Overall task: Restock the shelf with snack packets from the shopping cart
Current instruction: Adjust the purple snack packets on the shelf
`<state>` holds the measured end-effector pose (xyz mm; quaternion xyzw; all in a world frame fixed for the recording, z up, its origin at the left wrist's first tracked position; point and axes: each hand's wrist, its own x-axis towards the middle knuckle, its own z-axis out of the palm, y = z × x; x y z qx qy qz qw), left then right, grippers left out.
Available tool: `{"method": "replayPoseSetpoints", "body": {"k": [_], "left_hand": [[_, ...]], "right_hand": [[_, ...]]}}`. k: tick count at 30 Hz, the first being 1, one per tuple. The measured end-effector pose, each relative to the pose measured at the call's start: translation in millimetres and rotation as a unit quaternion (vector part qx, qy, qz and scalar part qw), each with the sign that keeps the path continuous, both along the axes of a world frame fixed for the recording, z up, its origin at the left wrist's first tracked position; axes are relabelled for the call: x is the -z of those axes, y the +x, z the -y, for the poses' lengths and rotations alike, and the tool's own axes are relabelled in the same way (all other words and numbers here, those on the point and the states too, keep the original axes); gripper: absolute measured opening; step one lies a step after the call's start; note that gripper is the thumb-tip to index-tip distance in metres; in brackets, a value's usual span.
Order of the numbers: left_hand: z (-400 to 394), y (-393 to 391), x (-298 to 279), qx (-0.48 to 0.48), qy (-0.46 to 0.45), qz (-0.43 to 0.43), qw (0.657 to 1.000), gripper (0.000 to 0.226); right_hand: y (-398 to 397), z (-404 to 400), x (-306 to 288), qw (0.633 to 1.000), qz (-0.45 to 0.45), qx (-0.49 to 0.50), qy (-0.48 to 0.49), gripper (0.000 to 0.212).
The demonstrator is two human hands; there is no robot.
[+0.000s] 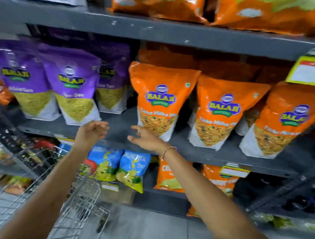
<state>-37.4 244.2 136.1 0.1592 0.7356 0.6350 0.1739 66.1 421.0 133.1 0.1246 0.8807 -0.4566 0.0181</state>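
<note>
Shelf unit [174, 36] fills the view, dark grey, several tiers. Middle tier [120, 125]: purple packets [71, 83] stand on the left, orange packets [161, 101] on the right, all upright and leaning back a bit. A bare strip of shelf sits between the two colours, and both hands are in front of it.

Shopping cart [47, 177], wire, sits low on the left under the left forearm. Contents are blurred; I see dark and red shapes toward the far end but can't tell if they're snack packets. Near end of the basket looks bare.

Bottom tier: blue packets [120, 166] leaning forward, more orange ones to their right. Top tier: large orange bags [158, 5].

Left hand [93, 131]: loosely curled, holding nothing, hanging over the shelf's front lip near the purple row. Right hand [145, 138]: fingers spread and flat, tips touching or just beside the lower corner of the nearest orange packet; exact contact is blurred.

My read: the step is squaring up the orange row. To do it well, press low on the packet base, not the top, so it doesn't tip. Keep faces forward and colours separate. Then fetch from the cart with the free left hand.
</note>
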Motion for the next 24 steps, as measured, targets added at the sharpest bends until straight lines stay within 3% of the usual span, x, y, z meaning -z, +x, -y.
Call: {"method": "replayPoseSetpoints", "body": {"k": [2, 5, 10, 12, 16, 21, 24], "left_hand": [[21.6, -30.1, 3.3, -0.038, -0.053, -0.035, 0.997, 0.018], [50.2, -76.9, 4.6, -0.105, -0.06, -0.069, 0.99, 0.049], [74.9, -150.4, 7.5, -0.087, -0.185, -0.129, 0.97, 0.064], [76.6, -153.4, 2.5, -0.073, -0.189, -0.141, 0.969, 0.054], [78.3, -155.8, 11.2, -0.012, -0.151, -0.139, 0.979, 0.07], [87.7, -178.2, 33.2, -0.012, -0.164, -0.129, 0.978, 0.084], [88.6, -174.1, 34.9, -0.008, -0.184, -0.118, 0.976, 0.077]], "right_hand": [[-29.6, 16.9, 1.4, 1.0, 0.016, 0.004, 0.016, 0.061], [-70.5, 38.8, 1.2, 1.0, 0.001, 0.025, -0.01, 0.066], [-135.1, 56.8, 12.1, 0.997, -0.027, 0.073, -0.007, 0.077], [-156.2, 65.3, 17.8, 0.997, -0.033, 0.071, -0.006, 0.08], [-185.3, 86.4, 22.5, 0.996, -0.056, 0.076, -0.007, 0.072], [-190.6, 92.4, 28.6, 0.985, -0.104, 0.138, 0.006, 0.055], [-171.8, 90.5, 27.1, 0.979, -0.135, 0.154, 0.007, 0.05]]}}
